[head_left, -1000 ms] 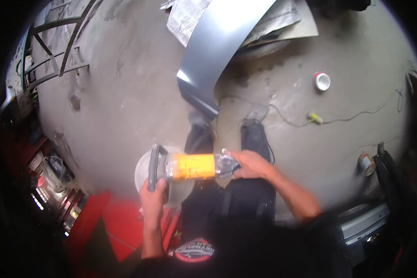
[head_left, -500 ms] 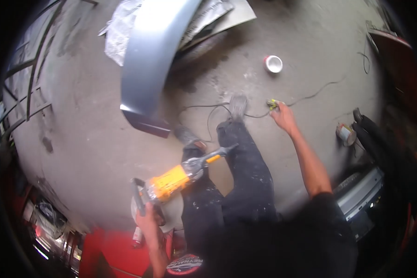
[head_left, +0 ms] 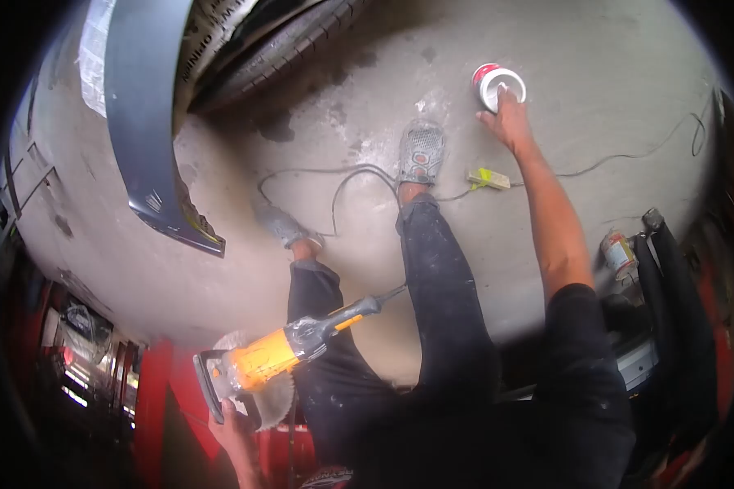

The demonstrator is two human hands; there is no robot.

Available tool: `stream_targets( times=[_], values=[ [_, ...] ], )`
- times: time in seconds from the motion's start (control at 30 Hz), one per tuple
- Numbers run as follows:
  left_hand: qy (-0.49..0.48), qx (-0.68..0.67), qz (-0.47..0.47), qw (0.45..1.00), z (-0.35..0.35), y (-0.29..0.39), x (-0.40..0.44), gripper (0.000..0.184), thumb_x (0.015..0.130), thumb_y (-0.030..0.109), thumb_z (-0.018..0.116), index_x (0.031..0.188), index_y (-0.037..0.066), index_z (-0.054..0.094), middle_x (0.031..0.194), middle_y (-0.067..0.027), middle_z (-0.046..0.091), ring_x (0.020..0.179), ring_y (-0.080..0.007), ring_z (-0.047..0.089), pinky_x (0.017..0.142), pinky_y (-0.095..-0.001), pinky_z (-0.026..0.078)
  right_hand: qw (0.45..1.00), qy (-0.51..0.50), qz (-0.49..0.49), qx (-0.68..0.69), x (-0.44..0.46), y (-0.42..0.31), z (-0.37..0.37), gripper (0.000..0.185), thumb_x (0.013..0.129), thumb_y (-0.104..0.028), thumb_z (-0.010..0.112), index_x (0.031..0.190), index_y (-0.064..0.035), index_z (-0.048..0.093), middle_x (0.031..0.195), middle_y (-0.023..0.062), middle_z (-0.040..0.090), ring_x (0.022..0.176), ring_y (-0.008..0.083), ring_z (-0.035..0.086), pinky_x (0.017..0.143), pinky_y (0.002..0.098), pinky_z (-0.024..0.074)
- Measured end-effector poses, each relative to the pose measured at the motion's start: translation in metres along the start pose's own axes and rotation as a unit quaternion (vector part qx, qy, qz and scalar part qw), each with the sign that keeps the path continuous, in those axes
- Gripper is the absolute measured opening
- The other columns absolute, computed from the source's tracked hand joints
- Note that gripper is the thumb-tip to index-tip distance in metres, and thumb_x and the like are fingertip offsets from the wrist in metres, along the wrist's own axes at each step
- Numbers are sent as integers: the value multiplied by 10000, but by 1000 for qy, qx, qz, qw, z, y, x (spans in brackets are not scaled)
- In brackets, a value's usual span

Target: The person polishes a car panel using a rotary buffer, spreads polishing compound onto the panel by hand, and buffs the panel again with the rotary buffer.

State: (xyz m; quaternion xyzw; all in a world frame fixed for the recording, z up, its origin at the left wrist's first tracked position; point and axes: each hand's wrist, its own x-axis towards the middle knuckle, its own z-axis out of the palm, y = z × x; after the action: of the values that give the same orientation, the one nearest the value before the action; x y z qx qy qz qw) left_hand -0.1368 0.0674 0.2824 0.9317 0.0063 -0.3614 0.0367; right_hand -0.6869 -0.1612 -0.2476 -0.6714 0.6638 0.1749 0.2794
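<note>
While the left hand [head_left: 232, 425] at seven o'clock is closed around the loop handle of an orange and grey power polisher [head_left: 265, 361], the right hand [head_left: 510, 122] reaches to a white tub [head_left: 489, 75] at one o'clock. The hands are well apart; the right one's fingers are at the tub's opening, but whether they grip anything cannot be told. The tub stands on the floor [head_left: 595, 114], its red label unreadable. No brand can be read on the polisher, whose pale round pad [head_left: 276, 401] shows beneath it.

At eleven o'clock, newspaper [head_left: 206, 41] beside a tyre [head_left: 281, 53] carries large print that seems to read "OPINION". A grey-blue car panel [head_left: 143, 114] is at ten o'clock. A block [head_left: 497, 181] with yellow-green tape lies along a cord [head_left: 595, 169] at two o'clock. The can [head_left: 619, 253] at three o'clock has a red and yellow label, too small to read. Lettering on the shirt badge [head_left: 328, 477] at six o'clock is cut off.
</note>
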Motion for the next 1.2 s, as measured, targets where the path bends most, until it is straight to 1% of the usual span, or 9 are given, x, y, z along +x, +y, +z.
stream_targets(
  times=[0.1, 0.17, 0.27, 0.5, 0.53, 0.83, 0.97, 1.1, 1.2],
  values=[
    [-18, -19, -41, 999, 16, 23, -1, 225, 1007, 268, 642, 1029, 51, 589, 673, 43, 476, 525, -46, 424, 462, -232, 330, 999, -41, -26, -13, 20, -2, -8, 789, 825, -384, 800, 1403, 49, 482, 1431, 285, 519, 1281, 431, 537, 1061, 530, 452],
    [2, -35, -60, 998, 31, 48, -5, 216, 1000, 259, 653, 1013, 52, 591, 687, 32, 504, 538, -52, 447, 473, -236, 353, 998, -59, 16, 12, 30, 5, 1, 757, 855, -428, 764, 1371, 52, 489, 1214, 272, 658, 1142, 430, 631, 1010, 512, 482],
    [-3, -64, -78, 995, 17, 56, -2, 233, 986, 263, 686, 1020, 42, 619, 707, 31, 544, 557, -55, 478, 488, -239, 371, 996, 12, -93, -2, 66, 40, 60, 879, 920, -502, 666, 1523, 66, 371, 1506, 308, 474, 1413, 446, 436, 1192, 506, 332],
    [-19, -76, -75, 994, -86, 159, 71, 325, 964, 324, 751, 926, 68, 555, 642, 26, 465, 496, -75, 419, 462, -272, 329, 995, -62, -20, 76, 93, -138, -61, 594, 913, -417, 730, 1222, 85, 660, 1171, 321, 665, 1129, 468, 626, 1018, 471, 462],
    [-11, -89, -53, 995, -5, 75, -5, 336, 960, 334, 757, 923, 66, 559, 641, 25, 476, 498, -76, 429, 462, -273, 332, 997, 17, 4, 74, 42, -45, -32, 599, 932, -450, 708, 1186, 91, 672, 1129, 311, 679, 1061, 464, 634, 989, 484, 468],
    [-49, -70, -52, 995, -39, 36, 6, 283, 937, 281, 758, 1030, 26, 681, 778, 37, 600, 719, -64, 528, 643, -266, 455, 901, -94, 175, 386, -41, -89, -138, 524, 1020, -439, 617, 1149, 58, 720, 1012, 80, 698, 864, 137, 646, 776, 299, 528],
    [-59, -73, -44, 995, -47, 21, 19, 256, 891, 224, 768, 963, 3, 660, 762, -11, 606, 721, -100, 530, 671, -305, 471, 868, -116, 60, 479, -71, -258, -221, 369, 1041, -282, 617, 1176, 50, 705, 1016, 38, 687, 888, 107, 631, 800, 255, 518],
    [-69, -86, -9, 994, -56, -9, 28, 225, 891, 183, 758, 925, -6, 640, 742, -21, 596, 705, -104, 521, 650, -316, 461, 922, -73, -212, 316, -50, -417, -292, 310, 988, -224, 685, 1178, 20, 694, 978, 87, 700, 871, 193, 666, 810, 307, 525],
    [-74, -110, -13, 991, -57, -13, 34, 216, 887, 160, 753, 911, -12, 625, 734, -25, 587, 705, -108, 515, 646, -329, 459, 901, 171, -369, 152, 5, -511, -313, 327, 961, -303, 709, 1127, -22, 707, 1042, 173, 695, 922, 330, 652, 824, 388, 523]
  ],
)
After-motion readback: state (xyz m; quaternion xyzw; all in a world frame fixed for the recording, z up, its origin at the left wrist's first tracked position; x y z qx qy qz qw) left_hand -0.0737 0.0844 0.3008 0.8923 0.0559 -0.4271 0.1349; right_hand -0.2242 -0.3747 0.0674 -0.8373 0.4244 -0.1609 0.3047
